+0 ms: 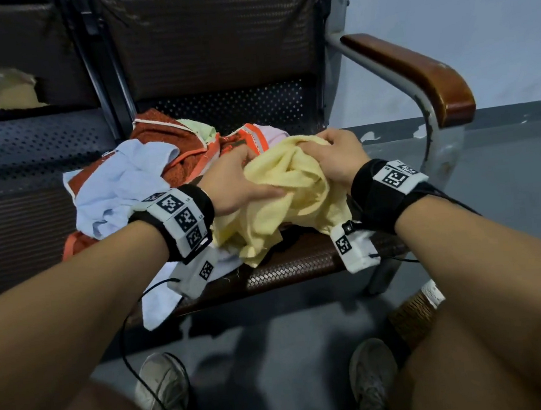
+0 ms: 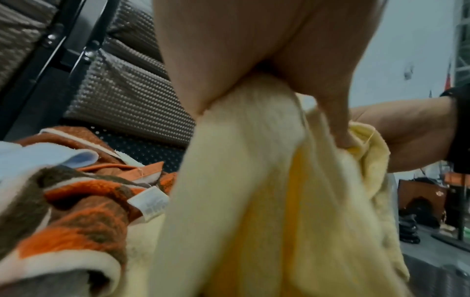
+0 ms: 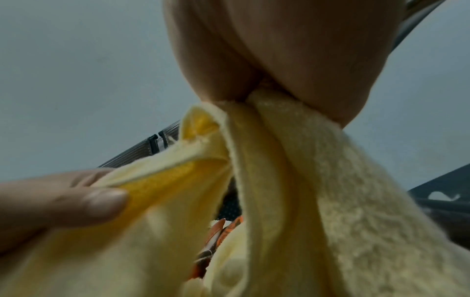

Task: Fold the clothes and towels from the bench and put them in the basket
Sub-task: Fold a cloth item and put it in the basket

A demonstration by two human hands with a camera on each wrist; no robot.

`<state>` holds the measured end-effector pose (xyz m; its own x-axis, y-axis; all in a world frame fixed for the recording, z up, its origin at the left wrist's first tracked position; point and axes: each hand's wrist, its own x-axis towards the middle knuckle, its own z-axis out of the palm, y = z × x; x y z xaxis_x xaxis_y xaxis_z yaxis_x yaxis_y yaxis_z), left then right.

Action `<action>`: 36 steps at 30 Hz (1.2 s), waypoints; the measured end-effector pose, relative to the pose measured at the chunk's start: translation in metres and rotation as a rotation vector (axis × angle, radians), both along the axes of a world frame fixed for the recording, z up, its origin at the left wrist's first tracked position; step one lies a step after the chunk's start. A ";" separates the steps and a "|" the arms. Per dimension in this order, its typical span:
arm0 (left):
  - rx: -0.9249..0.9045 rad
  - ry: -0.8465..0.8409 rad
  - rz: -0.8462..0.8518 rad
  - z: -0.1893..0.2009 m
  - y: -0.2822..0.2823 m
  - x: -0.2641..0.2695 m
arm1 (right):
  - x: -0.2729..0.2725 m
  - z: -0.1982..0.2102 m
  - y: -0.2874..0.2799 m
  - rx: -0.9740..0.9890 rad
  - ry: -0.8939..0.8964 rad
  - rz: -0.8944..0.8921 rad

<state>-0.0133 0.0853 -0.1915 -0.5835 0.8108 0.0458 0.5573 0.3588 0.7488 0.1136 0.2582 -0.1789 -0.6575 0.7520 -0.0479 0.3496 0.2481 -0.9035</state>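
A crumpled yellow towel (image 1: pixel 291 199) lies bunched on the front of the bench seat (image 1: pixel 301 264). My left hand (image 1: pixel 258 178) grips its left side, thumb on top. My right hand (image 1: pixel 321 150) grips a fold at its far right. In the left wrist view the yellow towel (image 2: pixel 254 201) hangs out of my left hand (image 2: pixel 229 86), with my right hand (image 2: pixel 406 136) beyond it. In the right wrist view my right hand (image 3: pixel 279 84) pinches a bunch of the yellow towel (image 3: pixel 305 191), and my left hand (image 3: pixel 76 201) holds another fold.
Behind and left of the towel lies a pile: a light blue garment (image 1: pixel 122 186), an orange-brown towel (image 1: pixel 170 138) and a pink and orange piece (image 1: pixel 259 136). A wooden armrest (image 1: pixel 415 72) stands at the right. A woven basket edge (image 1: pixel 412 316) shows by my right knee.
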 end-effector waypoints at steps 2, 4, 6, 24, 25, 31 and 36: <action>-0.096 0.034 -0.062 0.002 -0.002 0.001 | 0.002 -0.003 0.003 0.045 -0.001 -0.027; -0.101 0.047 -0.069 0.000 -0.001 -0.001 | 0.003 -0.005 0.003 0.196 -0.073 -0.012; -0.045 0.064 -0.018 0.000 0.000 -0.002 | 0.004 -0.007 0.000 0.380 -0.167 0.068; 0.040 0.372 0.229 -0.012 0.000 -0.010 | -0.004 0.000 -0.020 0.484 0.111 0.159; 0.092 0.374 0.235 -0.010 0.001 -0.008 | -0.005 0.002 -0.021 0.512 0.134 0.148; 0.190 -0.001 0.035 -0.004 0.010 0.011 | -0.008 0.008 -0.023 0.422 0.134 0.156; 0.117 0.218 0.107 -0.008 0.014 0.011 | -0.004 0.007 -0.016 0.365 0.091 0.139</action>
<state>-0.0023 0.0989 -0.1999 -0.6318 0.7266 0.2699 0.6735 0.3423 0.6552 0.1093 0.2422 -0.1722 -0.7432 0.6128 0.2686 0.2133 0.5975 -0.7730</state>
